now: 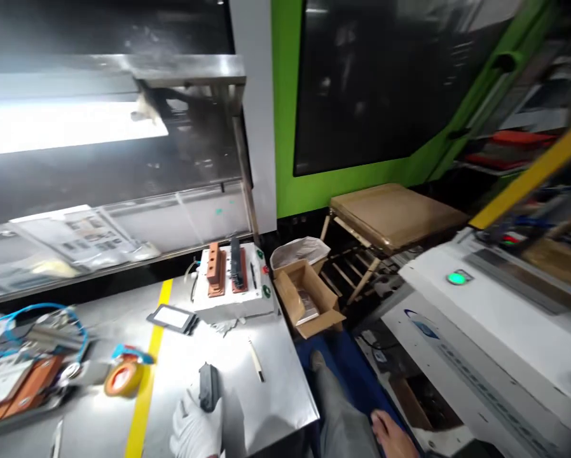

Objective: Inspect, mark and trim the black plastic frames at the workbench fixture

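left hand (194, 429) gloved, grip clamped on dark block (208, 387) | right hand (393, 436) bare, half cut off, grip unreadable

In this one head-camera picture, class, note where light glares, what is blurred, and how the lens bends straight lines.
Head view: the lit strip behind the glass is blown out white; the steel table shows a bright sheen near the tape roll; the left clutter and far right edge smear with motion blur; the gloved left hand on a dark block is soft; edges lean and curve outward.

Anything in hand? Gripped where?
Left hand, white-gloved, holds a dark block-shaped part by its lower end. Right hand bare, holding nothing.
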The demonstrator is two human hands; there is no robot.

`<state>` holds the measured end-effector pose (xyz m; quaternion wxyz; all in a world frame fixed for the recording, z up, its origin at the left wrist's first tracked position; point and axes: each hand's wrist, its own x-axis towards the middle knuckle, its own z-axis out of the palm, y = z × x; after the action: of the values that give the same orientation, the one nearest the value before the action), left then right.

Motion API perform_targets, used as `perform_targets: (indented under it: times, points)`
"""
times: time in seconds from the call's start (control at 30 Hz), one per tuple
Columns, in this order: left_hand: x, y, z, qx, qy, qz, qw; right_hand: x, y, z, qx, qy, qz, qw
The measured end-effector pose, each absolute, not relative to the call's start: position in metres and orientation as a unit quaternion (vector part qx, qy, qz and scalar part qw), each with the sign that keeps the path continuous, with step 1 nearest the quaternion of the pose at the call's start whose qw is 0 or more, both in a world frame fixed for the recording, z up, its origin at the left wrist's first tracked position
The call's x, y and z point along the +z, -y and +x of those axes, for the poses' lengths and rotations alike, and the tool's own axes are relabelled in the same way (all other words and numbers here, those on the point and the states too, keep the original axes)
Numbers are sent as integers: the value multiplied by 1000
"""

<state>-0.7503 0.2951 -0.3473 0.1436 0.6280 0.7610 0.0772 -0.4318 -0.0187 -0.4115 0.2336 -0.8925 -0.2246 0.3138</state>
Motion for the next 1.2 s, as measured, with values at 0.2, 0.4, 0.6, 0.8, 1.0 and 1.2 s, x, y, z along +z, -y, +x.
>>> perform_targets:
  times: [0.2,0.4,0.6,0.8,1.0,1.2]
  points:
    - [-365,-307,-778,77,-735,475,478,-422,-186,-487,315,427,-826,191]
    - [-322,-267,-766,301,-580,138,744,-424,-303,-578,294,462,-828,120]
    - [-316,-221,-776,429,-478,-50,765,-419,-322,-583,328,464,-818,92]
    - [-283,-213,-765,436,-433,-47,788,-367,-246,-541,364,495,-770,171]
    - [-249,-207,-749,447,-467,83,759,-276,-123,-521,395,498,-696,334]
    - [-245,-205,-730,443,-514,186,710,-256,-100,-536,297,564,-652,411]
